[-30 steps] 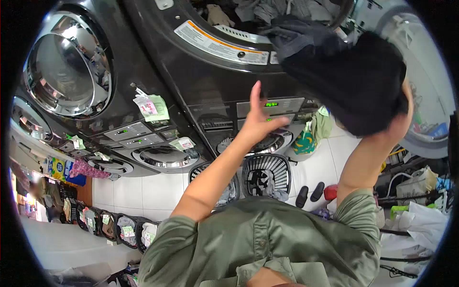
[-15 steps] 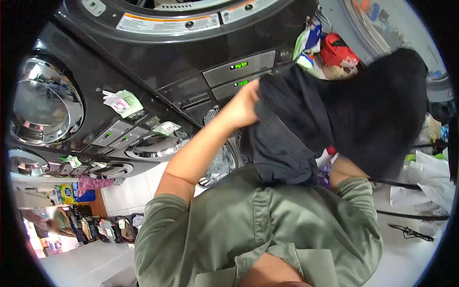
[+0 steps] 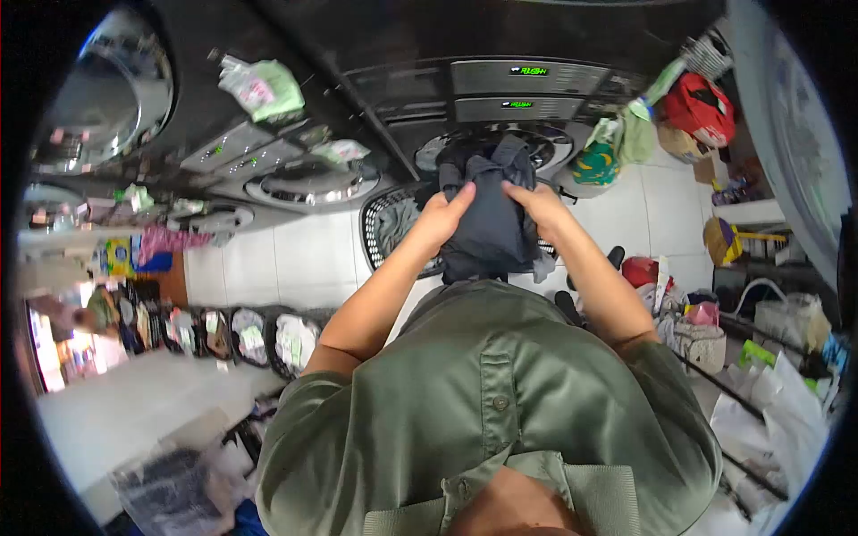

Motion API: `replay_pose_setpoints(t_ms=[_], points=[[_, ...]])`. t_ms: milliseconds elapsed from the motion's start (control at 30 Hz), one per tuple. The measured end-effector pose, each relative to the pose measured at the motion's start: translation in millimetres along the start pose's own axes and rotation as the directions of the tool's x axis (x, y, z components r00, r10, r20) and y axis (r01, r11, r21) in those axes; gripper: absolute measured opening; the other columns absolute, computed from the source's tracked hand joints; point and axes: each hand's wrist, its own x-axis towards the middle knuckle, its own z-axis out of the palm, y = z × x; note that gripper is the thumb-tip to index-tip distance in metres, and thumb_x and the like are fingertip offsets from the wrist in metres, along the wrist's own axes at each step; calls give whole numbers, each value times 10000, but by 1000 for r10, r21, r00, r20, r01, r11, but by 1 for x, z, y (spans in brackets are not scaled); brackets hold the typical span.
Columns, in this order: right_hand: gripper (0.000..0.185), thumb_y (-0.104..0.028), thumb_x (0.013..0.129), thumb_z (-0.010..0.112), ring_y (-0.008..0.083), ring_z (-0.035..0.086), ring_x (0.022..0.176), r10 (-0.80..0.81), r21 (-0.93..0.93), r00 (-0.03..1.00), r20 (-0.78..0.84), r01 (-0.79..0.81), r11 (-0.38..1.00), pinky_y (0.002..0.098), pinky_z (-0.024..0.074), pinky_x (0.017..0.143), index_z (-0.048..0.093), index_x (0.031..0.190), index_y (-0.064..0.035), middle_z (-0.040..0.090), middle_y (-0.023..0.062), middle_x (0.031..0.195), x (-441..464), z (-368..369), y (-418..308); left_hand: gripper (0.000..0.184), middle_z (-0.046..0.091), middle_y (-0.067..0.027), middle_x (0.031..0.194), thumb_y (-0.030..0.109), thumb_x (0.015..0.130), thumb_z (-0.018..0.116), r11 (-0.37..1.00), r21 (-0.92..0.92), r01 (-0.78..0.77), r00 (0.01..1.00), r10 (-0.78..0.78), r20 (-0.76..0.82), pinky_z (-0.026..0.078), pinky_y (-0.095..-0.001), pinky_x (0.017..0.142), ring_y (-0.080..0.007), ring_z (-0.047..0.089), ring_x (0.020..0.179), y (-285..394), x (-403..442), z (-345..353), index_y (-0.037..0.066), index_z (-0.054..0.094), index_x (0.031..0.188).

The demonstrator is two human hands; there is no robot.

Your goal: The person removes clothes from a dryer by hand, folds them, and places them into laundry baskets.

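A dark, nearly black garment (image 3: 490, 223) hangs bunched in front of my body, held between both hands. My left hand (image 3: 445, 221) grips its left edge with the thumb on top. On the opposite side, my right hand (image 3: 539, 209) pinches it the same way, thumb over the cloth. Whether it is a shirt or trousers I cannot tell. Below it on the floor stands a dark laundry basket (image 3: 367, 234) with a perforated rim, and grey clothes (image 3: 394, 223) lie inside. The garment hides the middle of the basket.
Black front-loading machines with lit panels (image 3: 518, 87) line the far side. A red bag (image 3: 701, 109) stands at the upper right, near a green patterned bag (image 3: 597, 164). Several filled baskets (image 3: 296, 344) stand in a row at left. White plastic bags (image 3: 786, 402) crowd the right.
The garment, spread wide and raised to the right before, is now lower, gathered and centred between my hands. My right hand has come out from behind it. The view has tilted downward.
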Motion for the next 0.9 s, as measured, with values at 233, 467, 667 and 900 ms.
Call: replay_pose_setpoints(t_ms=[233,467,667,900], points=[[316,-188,771,606,145,550,816,-24,-326,986,166,78,942,260,410,747,566,996,30,607,82,922,65,53,14,209,621,-65,869,28,760,515,976,-207,-72,939,-4,-343,453,-256,693,-144,578,756,-52,8,-149,7,575,958],[347,-299,685,654,303,595,729,-136,-649,966,219,248,719,353,455,639,604,853,0,607,181,771,151,117,110,239,607,-60,814,46,722,568,985,118,127,851,-47,-523,422,-244,663,-127,544,725,-137,11,-224,10,590,957],[436,-292,716,635,275,491,1038,82,-782,848,523,440,441,334,386,876,546,1071,-55,529,139,1098,106,125,95,851,276,-182,1337,505,596,673,527,641,558,820,-233,-523,194,-423,1017,-382,169,1256,-287,-13,-263,166,326,1295],[321,-221,789,561,148,534,915,-965,-411,247,87,891,191,286,417,801,530,1043,-28,564,79,1001,8,72,-302,557,341,-250,1250,399,652,645,591,531,607,760,-236,-605,330,-436,930,-414,348,1133,-251,-32,-235,136,524,1128]])
